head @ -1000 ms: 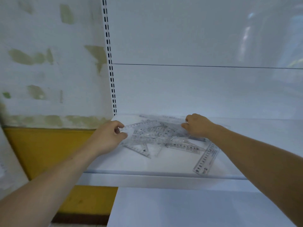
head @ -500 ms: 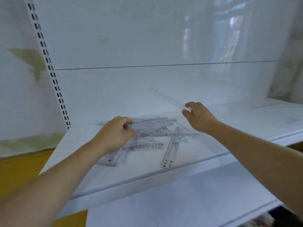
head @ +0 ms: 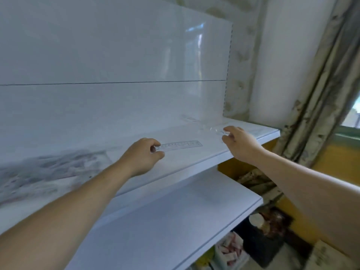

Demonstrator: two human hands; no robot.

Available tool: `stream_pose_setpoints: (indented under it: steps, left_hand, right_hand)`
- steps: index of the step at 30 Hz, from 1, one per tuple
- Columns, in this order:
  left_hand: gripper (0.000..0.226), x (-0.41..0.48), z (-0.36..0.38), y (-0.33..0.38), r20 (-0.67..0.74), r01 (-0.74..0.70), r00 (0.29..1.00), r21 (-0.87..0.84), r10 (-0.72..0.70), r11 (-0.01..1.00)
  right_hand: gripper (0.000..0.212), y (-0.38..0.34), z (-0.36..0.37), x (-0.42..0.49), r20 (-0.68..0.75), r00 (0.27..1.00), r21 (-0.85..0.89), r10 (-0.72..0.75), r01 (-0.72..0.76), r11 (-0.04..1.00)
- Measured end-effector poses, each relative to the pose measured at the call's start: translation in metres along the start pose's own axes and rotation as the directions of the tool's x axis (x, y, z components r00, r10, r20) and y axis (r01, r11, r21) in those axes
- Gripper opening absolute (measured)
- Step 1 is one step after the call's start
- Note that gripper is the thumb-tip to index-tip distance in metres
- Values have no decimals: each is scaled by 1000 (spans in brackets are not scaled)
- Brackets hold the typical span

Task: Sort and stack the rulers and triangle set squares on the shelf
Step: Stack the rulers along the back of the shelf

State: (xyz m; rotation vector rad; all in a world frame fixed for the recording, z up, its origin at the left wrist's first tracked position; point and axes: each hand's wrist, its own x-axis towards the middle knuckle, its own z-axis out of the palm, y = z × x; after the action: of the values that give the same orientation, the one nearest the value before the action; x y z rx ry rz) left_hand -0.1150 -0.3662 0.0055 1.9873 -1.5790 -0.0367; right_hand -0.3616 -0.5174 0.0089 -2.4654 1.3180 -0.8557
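My left hand (head: 143,155) pinches the near end of a clear straight ruler (head: 180,145), which points right just above the white upper shelf (head: 194,164). My right hand (head: 238,142) pinches a second clear piece (head: 202,125), a blurred ruler or set square reaching back toward the shelf's far right corner. A heap of clear rulers and set squares (head: 48,170) lies blurred on the shelf at the far left, away from both hands.
A white back panel (head: 116,55) rises behind the shelf. A lower white shelf (head: 165,221) juts out beneath. A patterned curtain (head: 319,94) hangs at right. Boxes and bags (head: 261,236) sit on the floor at lower right.
Both hands have lifted their clear pieces off the heap and carried them right along the shelf. The view has swung right, leaving the heap at the far left.
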Motion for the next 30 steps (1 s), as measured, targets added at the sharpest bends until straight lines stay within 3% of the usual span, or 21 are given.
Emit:
stream_pose_setpoints:
  steps: [9,20,30]
  left_hand:
    - [41,76,91,98,83,-56,995,-36,58,998]
    - [36,206,152,122,113,-93,990,18,90,996]
    - [33,281,187,103,200,27,979,33,-33,999]
  right_hand:
    - [42,129,-50,7,-97,988,-26,122,-125,992]
    - [42,213,-31,124,-74,981,3,177,-178,984]
    - [43,250,7,248,169,985,-41,34,-28,999]
